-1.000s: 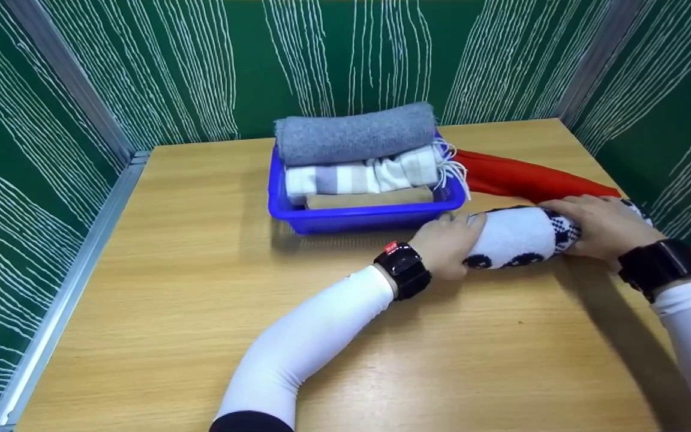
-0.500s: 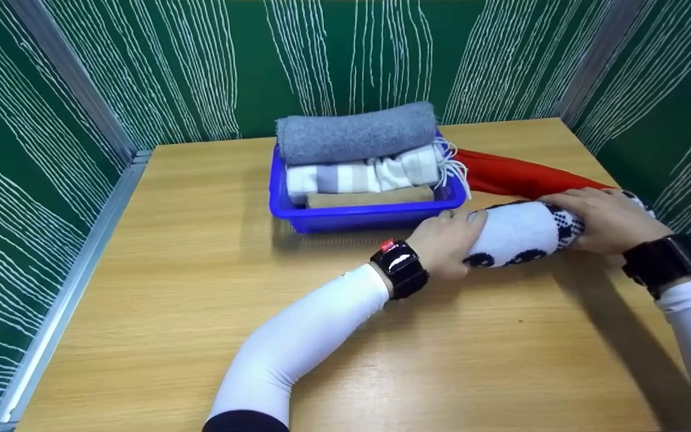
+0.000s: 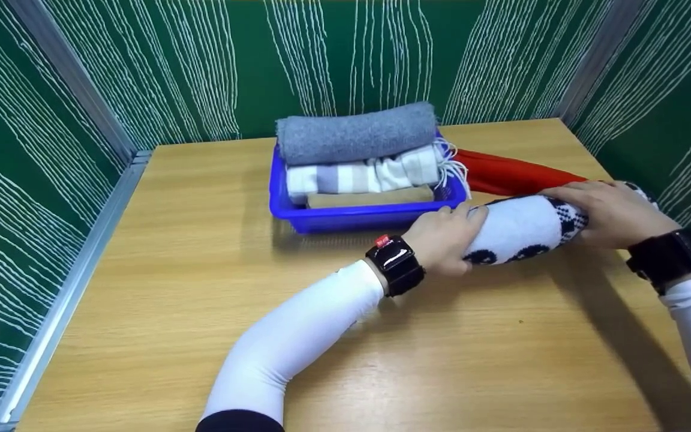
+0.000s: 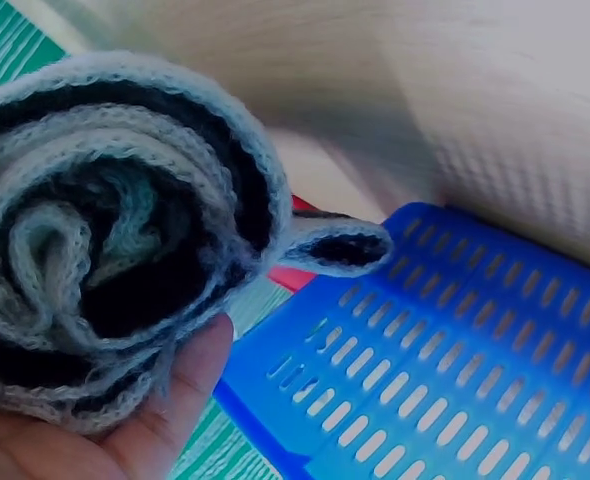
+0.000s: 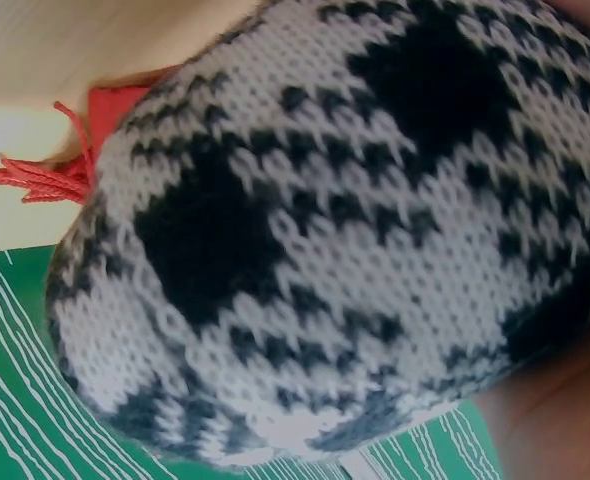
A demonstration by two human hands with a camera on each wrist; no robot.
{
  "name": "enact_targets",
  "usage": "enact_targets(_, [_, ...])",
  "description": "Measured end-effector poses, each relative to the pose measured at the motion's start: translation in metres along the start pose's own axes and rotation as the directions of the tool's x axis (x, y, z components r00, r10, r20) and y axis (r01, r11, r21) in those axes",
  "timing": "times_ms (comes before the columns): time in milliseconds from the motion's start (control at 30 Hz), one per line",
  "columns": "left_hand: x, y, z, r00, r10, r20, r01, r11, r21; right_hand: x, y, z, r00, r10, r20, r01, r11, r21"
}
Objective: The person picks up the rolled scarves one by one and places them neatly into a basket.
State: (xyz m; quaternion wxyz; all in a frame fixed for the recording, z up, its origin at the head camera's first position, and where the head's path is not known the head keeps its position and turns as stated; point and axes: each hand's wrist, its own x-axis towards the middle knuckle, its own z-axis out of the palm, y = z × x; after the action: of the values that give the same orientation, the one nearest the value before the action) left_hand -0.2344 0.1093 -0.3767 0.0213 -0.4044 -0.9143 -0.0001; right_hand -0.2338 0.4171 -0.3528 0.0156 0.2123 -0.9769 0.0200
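Observation:
A rolled black-and-white knitted scarf (image 3: 516, 229) lies between my two hands, to the right of the basket's front corner. My left hand (image 3: 446, 240) grips its left end, and the left wrist view shows the spiral layers of the roll (image 4: 125, 240) with a small loop of fabric sticking out. My right hand (image 3: 615, 213) holds the right end from above. In the right wrist view the patterned knit (image 5: 345, 230) fills most of the picture and hides most of the fingers. Behind the roll lies a red scarf (image 3: 501, 173), its fringe (image 5: 50, 178) visible past the knit.
A blue perforated basket (image 3: 369, 223) stands at the back middle of the wooden table (image 3: 201, 288). It holds a grey rolled cloth (image 3: 357, 135), a striped fringed scarf (image 3: 357, 178) and a tan folded cloth (image 3: 375, 198). Green walls (image 3: 375, 60) with white lines enclose the table.
The right hand has shifted slightly right and up with its end of the rolled scarf, covering more of the red scarf. The left hand keeps its hold, its forearm moving slightly left.

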Motion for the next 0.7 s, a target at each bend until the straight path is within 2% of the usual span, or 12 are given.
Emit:
enact_targets(133, [-0.002, -0.001, -0.004, 1.0, -0.005, -0.005, 0.005, 1.0, -0.01, 0.0, 0.0, -0.003, 0.999, -0.029, -0.032, 0.029, 1.0, -0.01])
enact_targets(333, [-0.006, -0.001, -0.012, 1.0, -0.001, -0.019, 0.001, 1.0, 0.001, 0.001, -0.003, -0.01, 1.0, -0.016, -0.023, 0.015, 1.0, -0.019])
enact_targets(700, [-0.01, -0.01, -0.021, 0.999, 0.015, -0.049, -0.015, 1.0, 0.006, 0.004, -0.008, -0.018, 0.997, -0.042, -0.071, 0.041, 0.999, -0.022])
